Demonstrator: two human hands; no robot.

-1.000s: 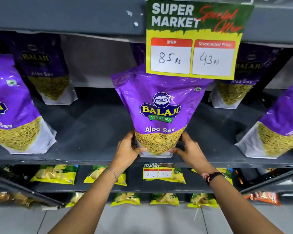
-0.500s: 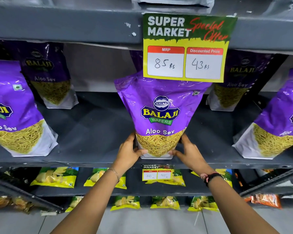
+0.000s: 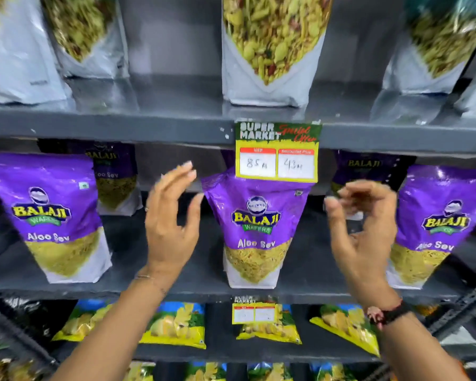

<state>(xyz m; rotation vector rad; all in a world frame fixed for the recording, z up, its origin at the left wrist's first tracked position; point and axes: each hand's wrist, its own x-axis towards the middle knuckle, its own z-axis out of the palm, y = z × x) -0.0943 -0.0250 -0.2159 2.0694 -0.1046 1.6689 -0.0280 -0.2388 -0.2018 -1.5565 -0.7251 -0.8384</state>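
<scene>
A purple Aloo Sev pouch stands upright at the front middle of the grey shelf. My left hand is raised just left of the pouch, fingers straight and spread, holding nothing. On the pouch's other side my right hand hovers with loosely curled fingers, also empty. Neither hand touches the pouch. A yellow and green price tag hangs from the shelf above, covering the pouch's top.
More purple pouches stand at the left and right, with others behind. Grey mixed-snack pouches fill the shelf above. Yellow chip packets lie on the shelf below. A slanted metal bracket sits at lower right.
Both hands have let go of the middle pouch's base and risen to its sides. The camera has tilted up, showing the upper shelf.
</scene>
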